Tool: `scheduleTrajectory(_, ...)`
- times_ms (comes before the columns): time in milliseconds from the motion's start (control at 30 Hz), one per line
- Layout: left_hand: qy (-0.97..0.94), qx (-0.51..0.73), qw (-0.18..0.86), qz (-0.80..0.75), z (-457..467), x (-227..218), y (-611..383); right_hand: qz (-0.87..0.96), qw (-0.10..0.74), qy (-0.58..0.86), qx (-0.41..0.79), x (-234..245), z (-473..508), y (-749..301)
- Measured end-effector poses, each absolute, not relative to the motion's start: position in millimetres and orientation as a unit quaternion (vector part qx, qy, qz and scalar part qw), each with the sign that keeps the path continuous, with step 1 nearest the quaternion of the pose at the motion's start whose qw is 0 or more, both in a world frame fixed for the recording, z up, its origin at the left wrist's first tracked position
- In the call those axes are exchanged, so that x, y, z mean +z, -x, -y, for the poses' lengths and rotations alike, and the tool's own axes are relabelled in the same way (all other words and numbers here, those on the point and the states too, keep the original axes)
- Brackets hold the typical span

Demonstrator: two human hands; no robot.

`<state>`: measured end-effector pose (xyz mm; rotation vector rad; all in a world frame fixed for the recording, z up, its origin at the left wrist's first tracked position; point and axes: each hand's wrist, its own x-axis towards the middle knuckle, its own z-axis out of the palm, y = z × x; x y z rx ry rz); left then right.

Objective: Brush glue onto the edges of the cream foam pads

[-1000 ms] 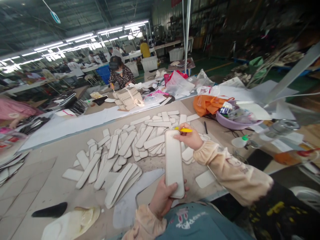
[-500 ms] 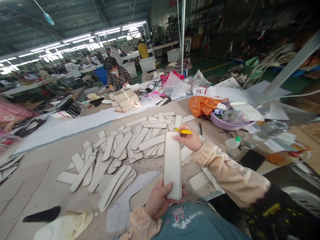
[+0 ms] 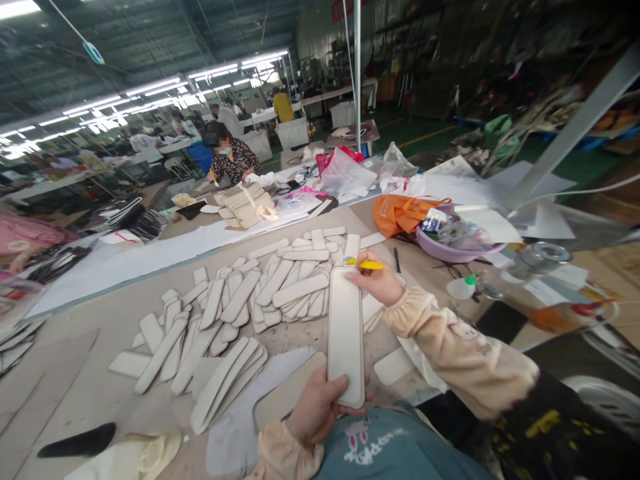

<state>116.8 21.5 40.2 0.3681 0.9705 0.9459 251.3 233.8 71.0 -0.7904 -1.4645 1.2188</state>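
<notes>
Gripped near its lower end by my left hand (image 3: 320, 403) is a long off-white padded strip (image 3: 345, 333) with rounded corners and a raised edge. The thumb presses on its face and the fingers go behind it. My right hand (image 3: 377, 280), at the strip's upper end, is closed around yellow thread snips (image 3: 369, 265). Its thumb touches the strip's top face, and the snips' tip points left along the top edge. Just beyond, a heap of similar strips (image 3: 243, 297) covers the table. A fanned stack of strips (image 3: 227, 383) lies left of my left hand.
A purple basin (image 3: 443, 252) and an orange bag (image 3: 397, 213) stand at the back right. A green-capped bottle (image 3: 463, 287) is near my right sleeve. A dark curved piece (image 3: 77, 440) lies front left. Across the table a co-worker (image 3: 233, 160) sits behind stacked beige pieces (image 3: 245, 203).
The view has shifted slightly, so the table's things appear a little further left. Both hands keep their hold on the strip and the snips, with the strip's lower end slightly lower in view.
</notes>
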Motion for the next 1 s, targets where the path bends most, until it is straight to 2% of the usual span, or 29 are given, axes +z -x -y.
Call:
scheduleTrajectory(233,-0.128,0.455,0.802,-0.364,-20.9,37.5,-115.2,0.614,0.519,0.344,0.486,69.9,-235.7,-254.5)
scheduleTrajectory(500,-0.156,0.457,0.748,-0.454,-20.7,32.9,-122.9,0.589,0.535,0.333,0.506,65.2,-238.8,-256.9)
scheduleTrajectory(1000,-0.160,0.465,0.721,-0.488,-17.7,29.9,-127.9,0.599,0.529,0.330,0.503,64.7,-237.8,-255.1)
